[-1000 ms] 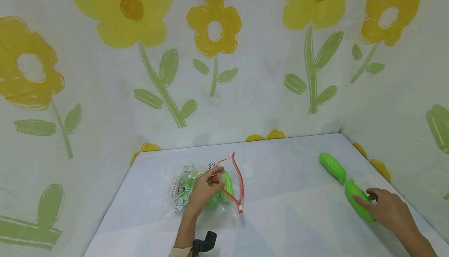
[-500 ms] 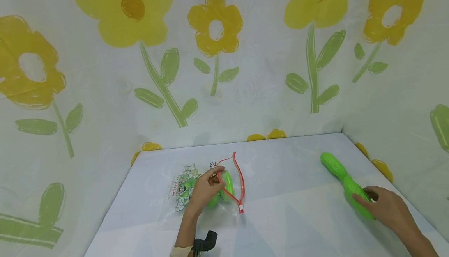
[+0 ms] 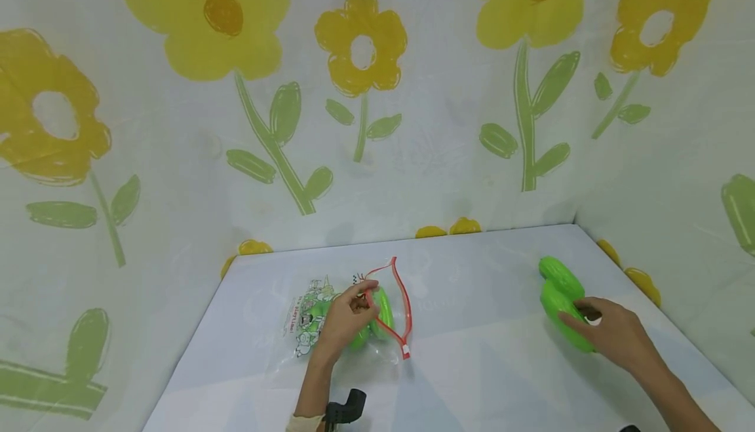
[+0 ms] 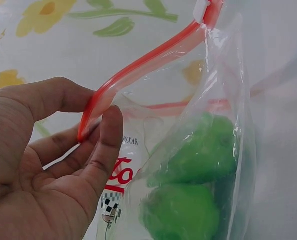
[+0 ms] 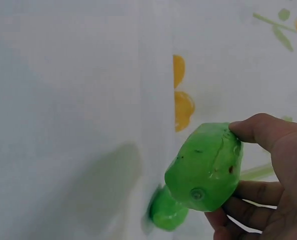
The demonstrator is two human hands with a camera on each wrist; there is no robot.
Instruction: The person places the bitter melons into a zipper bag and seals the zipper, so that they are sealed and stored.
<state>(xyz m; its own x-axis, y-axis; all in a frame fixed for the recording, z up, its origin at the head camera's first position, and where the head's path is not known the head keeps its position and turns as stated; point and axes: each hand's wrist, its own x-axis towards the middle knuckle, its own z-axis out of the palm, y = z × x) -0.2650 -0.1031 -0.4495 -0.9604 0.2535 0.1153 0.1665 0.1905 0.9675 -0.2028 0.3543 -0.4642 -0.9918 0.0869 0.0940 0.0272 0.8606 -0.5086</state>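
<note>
Pinching the red zip strip (image 4: 143, 62) of a clear plastic bag (image 4: 133, 195), the left hand (image 3: 342, 319) has its thumb and fingers closed on the edge, near the mouth. A white slider (image 4: 201, 10) sits on the strip. On the film, dark capitals read PIXAR; below them come large red letters ending in "o", the rest hidden or unclear, then a black-and-white checker print. The head view shows more red lettering and outlined cartoon figures, the words too small to read surely. Green pieces (image 4: 181, 212) lie inside, on the tabletop (image 3: 472, 353).

Over to the right, well apart from the bag, the right hand (image 3: 613, 327) grips a green gourd (image 3: 560, 317) between thumb and fingers — its skin dotted with small dark marks. Beyond it lies a second gourd (image 3: 563, 278), partly covered by the first; whether they touch, I cannot tell. Yellow flowers pattern the cloth wall (image 3: 442, 124) behind.
</note>
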